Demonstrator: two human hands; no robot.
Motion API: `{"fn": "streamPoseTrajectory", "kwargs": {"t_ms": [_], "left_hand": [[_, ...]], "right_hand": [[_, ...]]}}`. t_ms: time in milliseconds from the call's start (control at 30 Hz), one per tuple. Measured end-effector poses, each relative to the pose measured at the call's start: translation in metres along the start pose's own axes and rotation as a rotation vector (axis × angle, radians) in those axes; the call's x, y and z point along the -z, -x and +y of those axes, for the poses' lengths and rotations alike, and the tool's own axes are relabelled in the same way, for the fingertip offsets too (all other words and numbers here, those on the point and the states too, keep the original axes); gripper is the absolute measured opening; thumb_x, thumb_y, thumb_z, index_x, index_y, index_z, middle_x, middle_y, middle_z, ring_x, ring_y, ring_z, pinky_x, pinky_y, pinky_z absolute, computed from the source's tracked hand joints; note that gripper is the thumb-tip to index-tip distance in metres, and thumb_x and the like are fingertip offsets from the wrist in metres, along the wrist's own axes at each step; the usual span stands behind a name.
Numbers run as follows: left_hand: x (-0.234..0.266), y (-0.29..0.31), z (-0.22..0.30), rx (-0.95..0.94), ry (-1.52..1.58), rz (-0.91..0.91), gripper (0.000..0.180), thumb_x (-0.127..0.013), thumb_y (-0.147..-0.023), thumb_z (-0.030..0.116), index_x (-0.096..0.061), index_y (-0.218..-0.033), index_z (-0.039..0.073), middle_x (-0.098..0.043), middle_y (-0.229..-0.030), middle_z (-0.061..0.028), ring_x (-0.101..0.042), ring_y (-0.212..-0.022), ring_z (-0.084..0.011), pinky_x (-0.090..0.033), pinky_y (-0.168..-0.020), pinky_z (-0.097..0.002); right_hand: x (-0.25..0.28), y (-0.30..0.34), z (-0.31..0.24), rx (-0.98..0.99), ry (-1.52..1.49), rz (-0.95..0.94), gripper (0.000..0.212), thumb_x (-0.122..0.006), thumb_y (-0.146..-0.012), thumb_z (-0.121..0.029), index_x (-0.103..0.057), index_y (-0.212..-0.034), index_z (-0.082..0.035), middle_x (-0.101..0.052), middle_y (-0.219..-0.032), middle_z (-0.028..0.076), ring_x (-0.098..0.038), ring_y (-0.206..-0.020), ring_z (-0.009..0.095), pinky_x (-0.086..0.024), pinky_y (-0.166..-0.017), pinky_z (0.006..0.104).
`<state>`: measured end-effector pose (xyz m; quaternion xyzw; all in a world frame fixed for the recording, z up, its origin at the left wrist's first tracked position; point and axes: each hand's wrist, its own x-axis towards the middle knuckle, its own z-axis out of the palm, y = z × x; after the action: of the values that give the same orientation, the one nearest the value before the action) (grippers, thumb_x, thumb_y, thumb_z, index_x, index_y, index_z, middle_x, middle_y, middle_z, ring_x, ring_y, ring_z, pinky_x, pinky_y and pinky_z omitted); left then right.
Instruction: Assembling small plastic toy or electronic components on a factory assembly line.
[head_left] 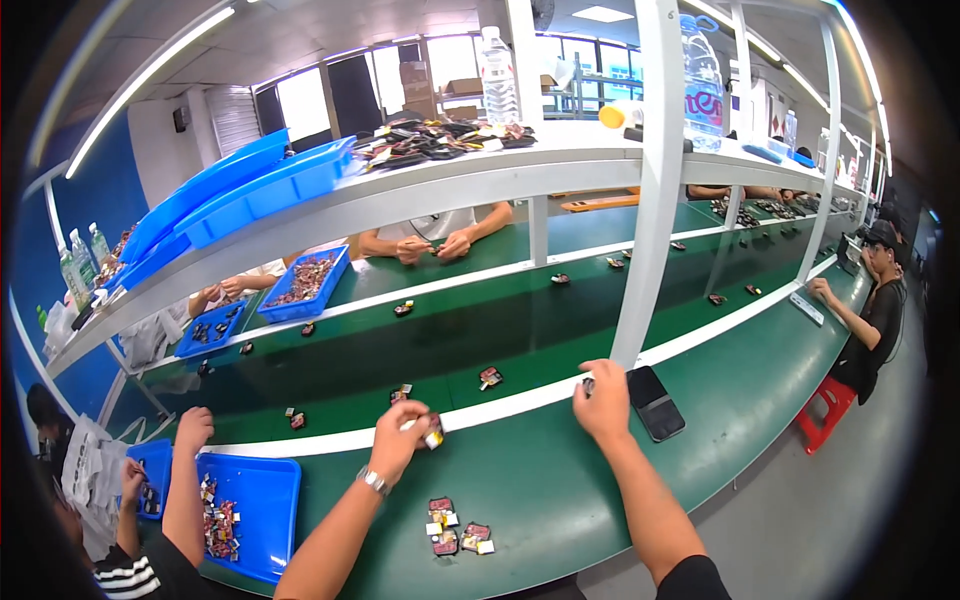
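Over the near edge of the conveyor, my left hand [398, 440], with a metal watch at its wrist, pinches a small dark-red part with a white and yellow tab [434, 432]. My right hand [603, 402] is at the white rail by the post's foot. Its fingers are closed on a small dark part [588, 384], mostly hidden by the hand. Beside it a black phone [656, 404] lies on the green bench. Several similar dark-red parts [443, 542] with white and yellow tabs form a small group on the bench between my forearms.
A green conveyor belt [540, 340] carries scattered parts. At left, a blue tray [285, 500] holds loose pieces, beside a co-worker's arm [185, 490]. Across the belt other people's hands [440, 246] work. A white post [650, 180] and shelf [420, 200] stand ahead; a red stool [828, 405] is far right.
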<state>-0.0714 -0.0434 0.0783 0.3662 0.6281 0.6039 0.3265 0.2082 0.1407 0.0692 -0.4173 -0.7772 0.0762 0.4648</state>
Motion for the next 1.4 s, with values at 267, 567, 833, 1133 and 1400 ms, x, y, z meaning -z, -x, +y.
{"fn": "streamPoseTrajectory", "kwargs": {"t_ms": [267,567,833,1133,1400], "left_hand": [[-0.181,-0.139,-0.009,-0.167,-0.328,-0.06,0.015,-0.072,-0.076,0.01,-0.068,-0.091,0.005,-0.071,-0.079,-0.0073,-0.067,-0.075,-0.0155,-0.053,-0.071,-0.0297],[-0.245,-0.154,-0.028,-0.275,-0.58,-0.162,0.024,-0.071,-0.08,0.016,-0.069,-0.102,0.005,-0.072,-0.098,-0.0107,-0.069,-0.087,-0.0203,-0.053,-0.081,-0.0319],[-0.096,-0.027,-0.002,-0.092,-0.194,-0.188,0.032,-0.058,-0.092,0.011,-0.056,-0.123,0.001,-0.065,-0.116,-0.0121,-0.065,-0.1,-0.0204,-0.054,-0.087,-0.0342],[0.032,0.034,-0.006,0.133,0.484,-0.131,0.04,-0.048,-0.101,0.009,-0.043,-0.139,0.001,-0.06,-0.122,-0.0129,-0.062,-0.107,-0.0196,-0.053,-0.096,-0.0369],[0.071,0.04,-0.028,0.1,0.47,-0.133,0.033,-0.05,-0.1,0.01,-0.051,-0.13,-0.002,-0.059,-0.124,-0.0142,-0.061,-0.111,-0.0231,-0.053,-0.097,-0.0396]], "right_hand": [[-0.012,0.005,0.028,-0.215,0.162,-0.246,0.055,-0.062,-0.073,-0.012,-0.052,-0.126,0.001,-0.054,-0.123,0.02,-0.048,-0.115,0.038,-0.043,-0.097,0.046],[-0.024,0.011,0.054,-0.136,0.145,-0.268,0.043,-0.074,-0.073,-0.016,-0.064,-0.113,-0.004,-0.061,-0.111,0.015,-0.057,-0.105,0.033,-0.047,-0.092,0.0427],[-0.035,0.023,-0.043,-0.06,-0.518,-0.281,0.039,-0.075,-0.073,-0.016,-0.061,-0.106,0.0,-0.061,-0.104,0.016,-0.058,-0.102,0.034,-0.048,-0.089,0.0404],[-0.083,0.053,-0.173,0.236,-0.569,-0.265,0.04,-0.077,-0.072,-0.013,-0.06,-0.106,0.0,-0.061,-0.104,0.015,-0.059,-0.098,0.033,-0.049,-0.085,0.0391],[-0.109,0.071,-0.188,0.38,-0.492,-0.358,0.041,-0.075,-0.075,-0.013,-0.059,-0.111,-0.002,-0.063,-0.102,0.014,-0.062,-0.096,0.031,-0.053,-0.08,0.0383]]}}
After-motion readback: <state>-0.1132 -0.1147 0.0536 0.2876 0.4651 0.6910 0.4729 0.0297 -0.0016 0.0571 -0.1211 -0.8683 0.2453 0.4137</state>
